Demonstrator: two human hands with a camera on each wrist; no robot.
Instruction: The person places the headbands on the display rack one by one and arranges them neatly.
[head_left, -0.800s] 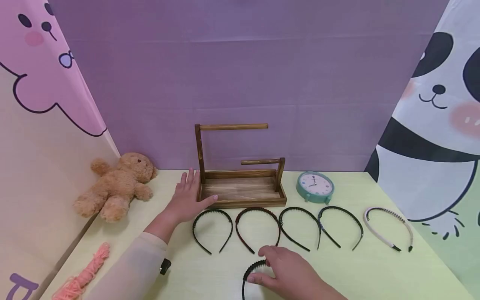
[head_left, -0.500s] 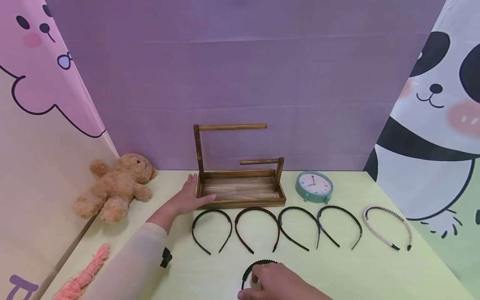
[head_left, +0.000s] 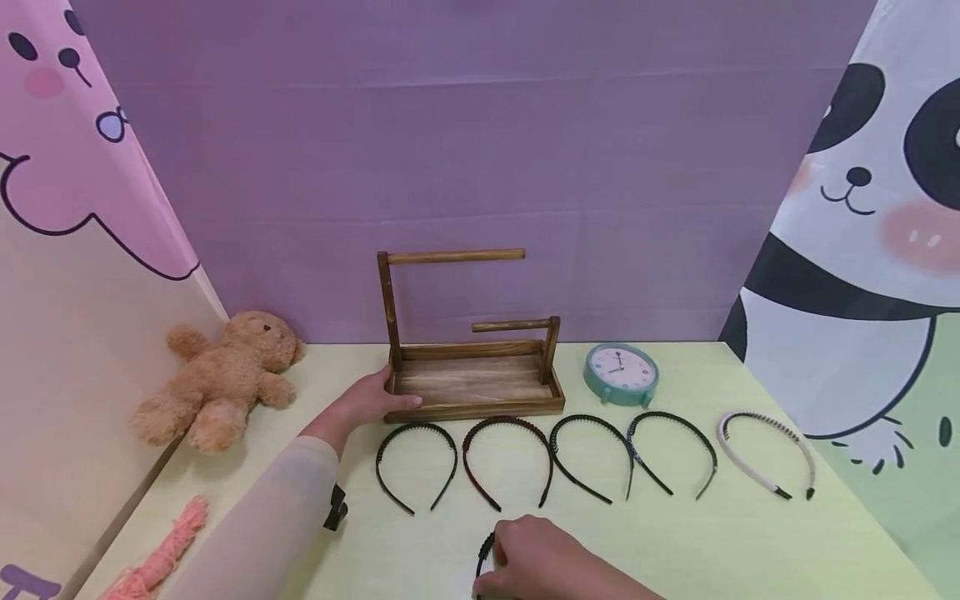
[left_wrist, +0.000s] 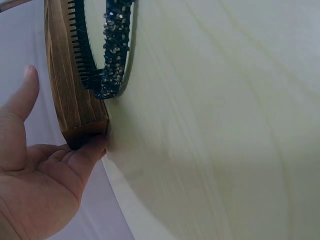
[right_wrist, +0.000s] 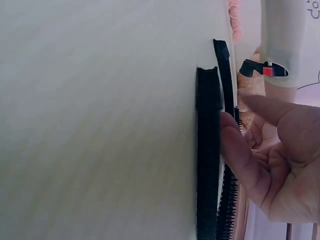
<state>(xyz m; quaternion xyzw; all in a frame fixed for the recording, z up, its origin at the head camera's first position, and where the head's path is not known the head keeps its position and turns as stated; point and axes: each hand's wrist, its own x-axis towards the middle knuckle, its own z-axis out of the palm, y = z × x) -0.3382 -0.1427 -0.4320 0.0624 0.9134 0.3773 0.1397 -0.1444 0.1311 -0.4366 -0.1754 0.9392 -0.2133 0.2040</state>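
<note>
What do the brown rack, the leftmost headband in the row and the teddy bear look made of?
The brown rack: wood, probably stained, low sheen; grain lines show. The leftmost headband: likely plastic, given its comb-like inner teeth, with glinting beads or sequins outside; which, I can't tell. The teddy bear: soft-looking plush, perhaps synthetic, from its fuzzy pile.

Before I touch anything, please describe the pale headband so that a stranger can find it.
Find the wooden stand at the back of the table. In front of it begins a row of five headbands, running right past the teal clock. The pale headband comes last; the other four are dark.
</note>
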